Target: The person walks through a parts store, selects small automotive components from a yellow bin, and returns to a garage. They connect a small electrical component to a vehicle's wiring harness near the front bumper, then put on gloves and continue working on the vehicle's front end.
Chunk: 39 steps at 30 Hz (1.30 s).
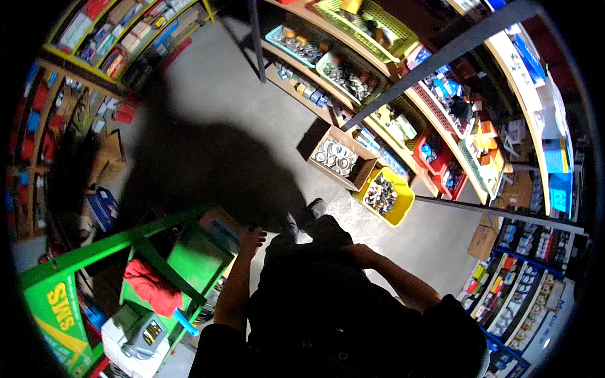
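My left hand (253,240) is beside the corner of a green metal cart (195,258), next to a brown box (220,228) at its end. Its fingers look slightly apart, and I see nothing in them. My right hand (360,256) rests against my dark clothing near my thigh, and its fingers are lost in the dark cloth. On the cart lies a red cloth (153,285), with a blue handle (186,322) sticking out by it. A grey and white machine (146,338) stands at the cart's near end.
Ahead to the right, a cardboard box (328,169) of round metal parts and a yellow bin (403,211) of small parts stand on the floor by shelving with several plastic baskets (350,75). Packed shelves (517,296) line the right. Another shelf (116,38) stands far left.
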Motion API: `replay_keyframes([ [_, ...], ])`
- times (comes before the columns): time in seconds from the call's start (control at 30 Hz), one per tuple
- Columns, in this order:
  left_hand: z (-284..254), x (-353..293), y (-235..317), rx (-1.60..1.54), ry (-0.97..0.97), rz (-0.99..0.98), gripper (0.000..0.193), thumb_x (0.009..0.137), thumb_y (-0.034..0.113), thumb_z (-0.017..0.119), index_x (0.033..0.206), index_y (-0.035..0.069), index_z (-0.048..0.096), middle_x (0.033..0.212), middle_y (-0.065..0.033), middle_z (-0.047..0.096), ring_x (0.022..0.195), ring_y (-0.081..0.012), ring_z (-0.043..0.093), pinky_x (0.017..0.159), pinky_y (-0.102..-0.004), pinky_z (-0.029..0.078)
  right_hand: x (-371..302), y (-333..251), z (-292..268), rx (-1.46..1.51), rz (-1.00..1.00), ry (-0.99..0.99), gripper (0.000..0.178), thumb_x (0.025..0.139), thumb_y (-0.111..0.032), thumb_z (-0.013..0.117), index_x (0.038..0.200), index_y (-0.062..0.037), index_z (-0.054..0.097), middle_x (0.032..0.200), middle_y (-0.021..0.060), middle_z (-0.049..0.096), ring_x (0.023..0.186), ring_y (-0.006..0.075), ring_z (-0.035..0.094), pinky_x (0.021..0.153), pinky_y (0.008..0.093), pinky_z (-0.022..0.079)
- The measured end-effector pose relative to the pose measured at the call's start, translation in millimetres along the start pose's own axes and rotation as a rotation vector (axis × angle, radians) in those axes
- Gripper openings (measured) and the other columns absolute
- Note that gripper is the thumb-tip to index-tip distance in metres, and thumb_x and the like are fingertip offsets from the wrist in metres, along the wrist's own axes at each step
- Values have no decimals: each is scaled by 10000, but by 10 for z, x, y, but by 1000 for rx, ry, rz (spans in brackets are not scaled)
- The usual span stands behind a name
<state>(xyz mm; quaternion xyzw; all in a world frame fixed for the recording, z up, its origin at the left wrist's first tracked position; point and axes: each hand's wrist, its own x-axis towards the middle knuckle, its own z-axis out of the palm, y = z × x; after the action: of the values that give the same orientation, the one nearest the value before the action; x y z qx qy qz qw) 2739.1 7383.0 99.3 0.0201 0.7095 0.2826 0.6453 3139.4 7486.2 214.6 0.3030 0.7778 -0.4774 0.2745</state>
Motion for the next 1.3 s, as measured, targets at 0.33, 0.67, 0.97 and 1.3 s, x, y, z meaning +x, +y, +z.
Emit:
replay_keyframes([
  [0.33, 628, 134, 2031, 583, 79, 293, 366, 855, 221, 603, 1152, 23, 524, 911, -115, 645, 708, -207, 619, 606, -378, 497, 156, 820, -410, 1088, -227, 41, 436, 835, -194, 601, 1241, -42, 558, 1117, 76, 633, 952, 185, 576, 857, 364, 480],
  [0.67, 1375, 1191, 3400, 1405, -459, 683, 314, 814, 223, 635, 1073, 60, 560, 915, -166, 638, 842, -317, 632, 739, -415, 490, 1283, 1122, -1317, 1367, 329, 700, 304, 891, -185, 534, 1125, 4, 584, 853, 87, 642, 652, 150, 601, 568, 300, 501],
  [0.97, 2271, 3520, 3679, 1954, -808, 807, 341, 804, 243, 608, 1098, 82, 538, 951, -207, 649, 916, -403, 616, 788, -476, 493, 4158, 2841, -1254, 888, 629, 1055, 363, 805, -306, 559, 947, 13, 658, 911, 233, 652, 833, 378, 629, 733, 439, 502],
  [1.3, 3408, 5979, 2972, 1665, -968, 1265, 323, 764, 184, 637, 1065, 102, 553, 824, -196, 652, 806, -387, 639, 680, -466, 503, 4665, 4770, -1910, 225, 1000, 1541, 202, 760, -222, 584, 857, -54, 639, 825, 184, 676, 794, 351, 662, 706, 460, 529],
])
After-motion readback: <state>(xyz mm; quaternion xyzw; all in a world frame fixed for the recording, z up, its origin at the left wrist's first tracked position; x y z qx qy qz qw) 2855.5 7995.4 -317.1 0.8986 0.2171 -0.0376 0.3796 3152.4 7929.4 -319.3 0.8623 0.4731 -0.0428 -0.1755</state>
